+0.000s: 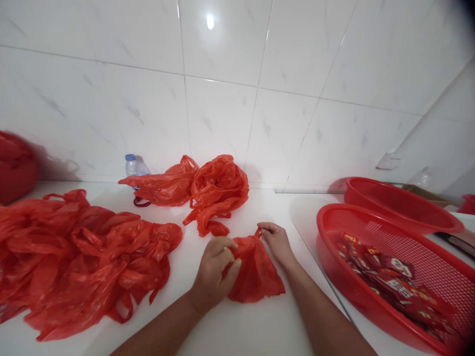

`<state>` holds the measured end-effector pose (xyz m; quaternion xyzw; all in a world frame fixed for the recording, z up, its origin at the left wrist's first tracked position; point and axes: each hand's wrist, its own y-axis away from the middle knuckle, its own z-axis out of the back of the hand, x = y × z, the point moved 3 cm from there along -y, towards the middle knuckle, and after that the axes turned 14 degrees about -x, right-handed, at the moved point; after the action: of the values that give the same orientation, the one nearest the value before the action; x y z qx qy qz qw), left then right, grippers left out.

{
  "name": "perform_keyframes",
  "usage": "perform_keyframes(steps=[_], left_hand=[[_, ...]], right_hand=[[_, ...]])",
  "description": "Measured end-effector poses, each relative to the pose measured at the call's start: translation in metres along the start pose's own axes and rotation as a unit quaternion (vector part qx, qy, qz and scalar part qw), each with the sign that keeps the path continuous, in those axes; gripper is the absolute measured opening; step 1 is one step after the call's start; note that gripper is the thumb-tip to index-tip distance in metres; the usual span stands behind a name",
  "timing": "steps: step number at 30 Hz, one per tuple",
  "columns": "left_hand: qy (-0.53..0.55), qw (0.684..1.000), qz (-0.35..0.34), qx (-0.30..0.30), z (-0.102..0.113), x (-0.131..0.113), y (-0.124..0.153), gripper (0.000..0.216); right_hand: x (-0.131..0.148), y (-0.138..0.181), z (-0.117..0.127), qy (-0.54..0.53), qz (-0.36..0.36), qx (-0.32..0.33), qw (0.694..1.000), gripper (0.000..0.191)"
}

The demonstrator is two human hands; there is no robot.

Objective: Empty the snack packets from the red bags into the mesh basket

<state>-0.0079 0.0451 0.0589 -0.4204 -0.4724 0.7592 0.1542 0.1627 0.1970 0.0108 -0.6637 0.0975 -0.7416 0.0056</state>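
A red plastic bag (pixel 256 272) hangs between my two hands just over the white table. At its upper right corner, my right hand (pixel 276 241) pinches the bag's handle between thumb and fingers. On the other side my left hand (pixel 217 272) is closed on the bag's upper left edge, with a ring on one finger. Behind the hands lies a crumpled bundle of red plastic bags (pixel 220 185). To the left spreads a large heap of red plastic bags (pixel 104 257), close to my left forearm.
A red perforated basket (pixel 322 242) on the right holds several red snack packets (pixel 401 287). Behind it sits a red basin (pixel 404 198). A clear bottle with a blue cap (pixel 130 160) stands near the tiled wall (pixel 222 118). At far left is a rounded red bundle (pixel 15 165).
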Motion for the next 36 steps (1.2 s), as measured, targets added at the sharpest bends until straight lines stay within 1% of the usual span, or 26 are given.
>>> perform_keyframes(steps=[3, 6, 9, 12, 15, 17, 19, 20, 22, 24, 28, 30, 31, 33, 36], left_hand=[[0.070, 0.995, -0.052, 0.050, -0.004, -0.030, 0.012, 0.022], [0.092, 0.990, -0.070, 0.080, -0.006, -0.049, 0.024, 0.023], [0.091, 0.988, -0.096, 0.078, -0.010, -0.055, 0.032, 0.024], [0.085, 0.983, -0.141, 0.086, -0.016, -0.056, 0.041, 0.029], [0.052, 0.976, -0.189, 0.097, -0.022, -0.058, 0.046, 0.035], [0.030, 0.974, -0.209, 0.079, -0.021, -0.060, 0.044, 0.032], [0.013, 0.978, -0.203, 0.044, -0.016, -0.058, 0.039, 0.019], [0.006, 0.980, -0.194, 0.030, -0.014, -0.056, 0.036, 0.018], [-0.018, 0.984, -0.173, 0.037, -0.010, -0.049, 0.032, 0.042], [-0.057, 0.986, -0.138, 0.078, -0.011, -0.041, 0.032, 0.060], [-0.138, 0.976, -0.037, 0.167, -0.019, -0.023, 0.038, 0.072], [-0.144, 0.969, -0.010, 0.203, -0.024, -0.016, 0.041, 0.076], [-0.140, 0.966, -0.002, 0.217, -0.027, -0.014, 0.043, 0.076], [-0.131, 0.962, 0.004, 0.239, -0.030, -0.009, 0.045, 0.068], [-0.144, 0.954, 0.010, 0.262, -0.031, -0.003, 0.045, 0.046]], right_hand=[[-0.004, -0.006, 0.003, 0.033, 0.032, -0.039, 0.998, 0.024], [-0.005, -0.005, 0.004, 0.057, 0.045, -0.047, 0.996, 0.026], [-0.004, -0.002, 0.002, 0.080, 0.058, -0.048, 0.994, 0.026], [-0.002, 0.000, 0.002, 0.099, 0.077, -0.047, 0.991, 0.026], [0.000, 0.000, 0.002, 0.106, 0.096, -0.042, 0.989, 0.026], [0.001, 0.000, 0.003, 0.111, 0.102, -0.040, 0.988, 0.027], [0.000, 0.000, 0.004, 0.130, 0.100, -0.038, 0.986, 0.031], [0.000, 0.000, 0.004, 0.144, 0.098, -0.036, 0.984, 0.034], [-0.002, -0.001, 0.003, 0.170, 0.096, -0.026, 0.980, 0.040], [-0.004, -0.001, 0.002, 0.187, 0.094, -0.004, 0.978, 0.042], [-0.009, -0.002, 0.001, 0.209, 0.106, 0.048, 0.971, 0.040], [-0.010, -0.003, 0.001, 0.217, 0.117, 0.059, 0.967, 0.039], [-0.010, -0.004, 0.001, 0.223, 0.120, 0.062, 0.965, 0.040], [-0.010, -0.005, 0.000, 0.240, 0.120, 0.065, 0.961, 0.042], [-0.011, -0.007, 0.000, 0.257, 0.121, 0.064, 0.957, 0.043]])
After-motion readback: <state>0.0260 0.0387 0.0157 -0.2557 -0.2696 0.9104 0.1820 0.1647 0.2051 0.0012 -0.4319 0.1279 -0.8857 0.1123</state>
